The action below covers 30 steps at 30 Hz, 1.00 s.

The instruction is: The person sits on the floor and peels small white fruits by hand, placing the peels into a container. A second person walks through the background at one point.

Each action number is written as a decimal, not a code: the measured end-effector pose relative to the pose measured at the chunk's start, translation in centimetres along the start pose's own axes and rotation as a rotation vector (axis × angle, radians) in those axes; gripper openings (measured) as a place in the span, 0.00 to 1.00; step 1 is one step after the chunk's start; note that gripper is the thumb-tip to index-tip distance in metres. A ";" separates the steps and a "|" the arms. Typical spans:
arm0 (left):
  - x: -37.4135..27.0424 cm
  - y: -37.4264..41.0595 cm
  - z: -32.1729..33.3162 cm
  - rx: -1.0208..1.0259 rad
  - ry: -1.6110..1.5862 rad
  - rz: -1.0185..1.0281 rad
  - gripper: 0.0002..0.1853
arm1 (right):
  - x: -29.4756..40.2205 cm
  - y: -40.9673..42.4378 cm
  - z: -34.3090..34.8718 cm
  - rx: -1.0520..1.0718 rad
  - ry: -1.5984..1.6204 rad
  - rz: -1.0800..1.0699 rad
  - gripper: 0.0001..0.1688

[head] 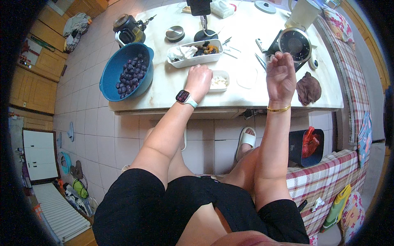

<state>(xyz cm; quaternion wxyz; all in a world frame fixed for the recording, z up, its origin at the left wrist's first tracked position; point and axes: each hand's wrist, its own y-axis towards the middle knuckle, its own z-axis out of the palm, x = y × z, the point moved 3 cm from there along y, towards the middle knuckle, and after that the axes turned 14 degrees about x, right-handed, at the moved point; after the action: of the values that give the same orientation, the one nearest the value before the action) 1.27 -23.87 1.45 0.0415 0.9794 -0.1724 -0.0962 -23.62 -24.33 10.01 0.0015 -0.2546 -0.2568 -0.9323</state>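
Note:
My left hand (199, 80), with a smartwatch at the wrist, is over the table's near part. Its curled fingers are at the left edge of a small white tub (219, 81) of pale pieces; whether they hold anything is hidden. Behind it lies a long white container (197, 60) with white tissue and dark and orange scraps. My right hand (280, 77), a gold-coloured bangle at its wrist, is raised palm up with curled fingers in front of a round dark dish with a metal rim (295, 45). I cannot tell whether anything is between its fingertips.
A blue basin (147, 77) of dark purple round fruit stands at the table's left, by a dark glass jar (124, 23). A phone on a stand (205, 34) is at the back. A brown cloth (308, 89) lies at the right; below stands a dark bin (295, 147) with a red bag.

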 end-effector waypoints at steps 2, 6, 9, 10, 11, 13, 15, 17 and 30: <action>0.2 -0.2 0.2 0.007 -0.009 0.000 0.05 | -0.2 -0.1 0.1 0.010 -0.017 0.000 0.07; 0.5 -0.2 0.1 -0.017 -0.022 0.018 0.06 | -0.3 0.0 0.2 -0.002 -0.069 0.003 0.08; 0.4 -0.3 -0.3 0.010 -0.051 -0.045 0.05 | -0.5 -0.1 0.8 -0.022 -0.072 0.015 0.07; 0.6 -0.2 0.0 0.010 -0.059 -0.048 0.05 | -0.6 -0.1 0.7 -0.037 -0.063 0.025 0.07; 0.6 -0.2 -0.1 0.003 -0.059 -0.051 0.04 | -0.7 0.0 0.6 -0.034 -0.055 0.025 0.06; 0.7 -0.2 0.2 -0.024 -0.031 -0.033 0.04 | -0.8 -0.1 0.7 -0.014 -0.026 0.026 0.06; 0.8 -0.2 0.3 -0.031 -0.046 -0.036 0.04 | -0.9 -0.1 0.6 -0.012 -0.017 0.018 0.06; 0.8 -0.2 0.4 -0.032 -0.049 -0.041 0.04 | -1.1 -0.2 0.5 -0.021 -0.009 0.026 0.06; 0.3 -0.1 -5.0 -0.205 -0.449 0.005 0.04 | -5.0 -0.4 2.3 -0.110 -0.265 0.233 0.07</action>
<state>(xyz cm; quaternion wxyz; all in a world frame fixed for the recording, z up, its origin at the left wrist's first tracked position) 2.55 -23.65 6.24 0.1018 0.9237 -0.1688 -0.3285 -18.22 -23.53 9.20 0.0619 -0.4028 -0.1723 -0.8968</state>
